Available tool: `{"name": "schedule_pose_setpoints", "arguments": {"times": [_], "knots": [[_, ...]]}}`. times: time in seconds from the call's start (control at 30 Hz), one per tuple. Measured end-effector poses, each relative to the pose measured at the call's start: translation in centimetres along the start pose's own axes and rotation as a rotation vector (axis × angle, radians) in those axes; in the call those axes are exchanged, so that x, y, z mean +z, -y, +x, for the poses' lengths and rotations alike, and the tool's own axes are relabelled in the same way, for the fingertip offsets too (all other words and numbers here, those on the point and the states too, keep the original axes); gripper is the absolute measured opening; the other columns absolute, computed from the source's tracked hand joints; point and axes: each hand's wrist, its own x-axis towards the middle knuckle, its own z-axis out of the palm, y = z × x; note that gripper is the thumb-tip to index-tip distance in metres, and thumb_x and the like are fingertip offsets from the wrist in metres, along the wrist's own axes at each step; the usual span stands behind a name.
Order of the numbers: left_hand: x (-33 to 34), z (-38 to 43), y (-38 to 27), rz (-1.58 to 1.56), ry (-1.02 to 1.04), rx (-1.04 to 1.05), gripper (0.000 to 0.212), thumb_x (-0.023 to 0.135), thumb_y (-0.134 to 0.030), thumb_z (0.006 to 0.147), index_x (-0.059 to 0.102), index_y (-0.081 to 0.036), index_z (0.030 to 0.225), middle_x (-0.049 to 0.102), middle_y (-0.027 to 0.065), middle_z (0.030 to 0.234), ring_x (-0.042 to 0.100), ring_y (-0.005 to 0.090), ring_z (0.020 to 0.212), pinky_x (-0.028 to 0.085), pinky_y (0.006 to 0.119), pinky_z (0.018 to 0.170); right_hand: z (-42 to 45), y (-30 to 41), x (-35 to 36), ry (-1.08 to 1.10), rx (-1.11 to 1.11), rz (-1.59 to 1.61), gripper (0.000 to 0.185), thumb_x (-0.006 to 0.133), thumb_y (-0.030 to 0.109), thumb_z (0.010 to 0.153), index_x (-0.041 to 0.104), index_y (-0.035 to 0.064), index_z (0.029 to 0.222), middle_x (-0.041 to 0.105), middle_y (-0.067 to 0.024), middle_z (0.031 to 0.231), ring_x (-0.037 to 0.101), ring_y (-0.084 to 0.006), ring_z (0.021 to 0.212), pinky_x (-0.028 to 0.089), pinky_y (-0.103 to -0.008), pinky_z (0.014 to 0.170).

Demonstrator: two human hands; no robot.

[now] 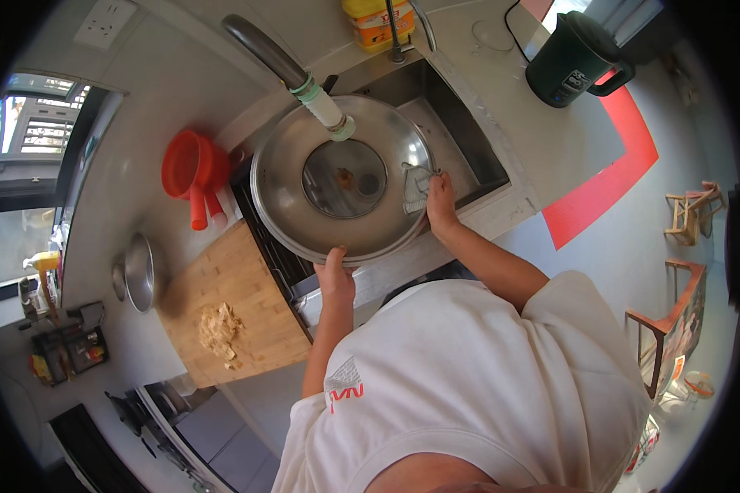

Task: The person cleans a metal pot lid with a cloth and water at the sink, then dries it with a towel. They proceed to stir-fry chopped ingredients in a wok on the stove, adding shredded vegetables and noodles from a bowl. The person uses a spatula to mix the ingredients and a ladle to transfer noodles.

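Note:
A large round stainless steel pan lid [283, 203], with what looks like a glass centre, lies tilted over the sink [468, 135], under the faucet [339, 123]. At its near rim, my left hand [336, 277] grips the edge with the thumb on top. A grey cloth [416, 190] is pinched in my right hand [442, 206] against the lid's right side. The fingers beneath the rim are hidden. Chopped pale food pieces [220, 330] lie on a wooden cutting board [265, 308] left of my left hand.
A red plastic dipper [185, 163] and a steel bowl [142, 273] stand at the left. Behind the sink is a yellow plastic jug [379, 24]. A dark green electric kettle [570, 61] stands on the right counter [499, 80], near a second thin tap [396, 37].

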Motion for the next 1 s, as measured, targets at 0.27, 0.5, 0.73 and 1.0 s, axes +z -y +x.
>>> {"name": "schedule_pose_setpoints", "arguments": {"times": [0.27,0.5,0.73,1.0], "knots": [[2.9,-3.1,1.9,0.055,0.167,-0.065,0.042,0.058,-0.022,0.083,0.042,-0.007,0.119,0.054,0.0077,0.109,0.058,0.0222,0.097,0.054,0.041,0.076,1.1,0.6,-3.1,0.281,0.354,0.299,0.038,0.059,0.024,0.082,0.051,-0.0016,0.109,0.058,-0.0113,0.096,0.055,-0.0195,0.087,0.044,-0.0316,0.077],[-3.9,1.9,-4.2,0.112,0.337,-0.27,0.047,0.043,-0.046,0.089,0.045,-0.009,0.119,0.062,0.0105,0.102,0.064,0.018,0.087,0.055,0.036,0.067,7.1,3.2,-6.9,0.47,0.291,0.203,0.038,0.063,0.021,0.079,0.053,-0.0015,0.109,0.06,-0.0113,0.097,0.058,-0.0181,0.086,0.047,-0.031,0.075],[-2.8,6.0,-4.9,0.212,0.171,-0.414,0.032,0.057,-0.017,0.077,0.053,0.003,0.103,0.061,0.0122,0.09,0.062,0.0217,0.077,0.053,0.033,0.067,11.9,9.4,-5.1,0.746,0.209,-0.196,0.041,0.066,0.025,0.077,0.055,-0.0014,0.106,0.061,-0.0076,0.096,0.059,-0.0158,0.085,0.047,-0.0291,0.074],[-1.7,1.3,-3.7,0.157,0.028,-0.324,0.027,0.054,-0.006,0.07,0.053,0.006,0.094,0.058,0.0121,0.081,0.059,0.0234,0.071,0.052,0.035,0.064,9.6,5.5,-6.6,0.63,0.281,-0.254,0.042,0.067,0.027,0.077,0.058,-0.0014,0.106,0.062,-0.0099,0.098,0.059,-0.0173,0.087,0.046,-0.0289,0.079]]}}
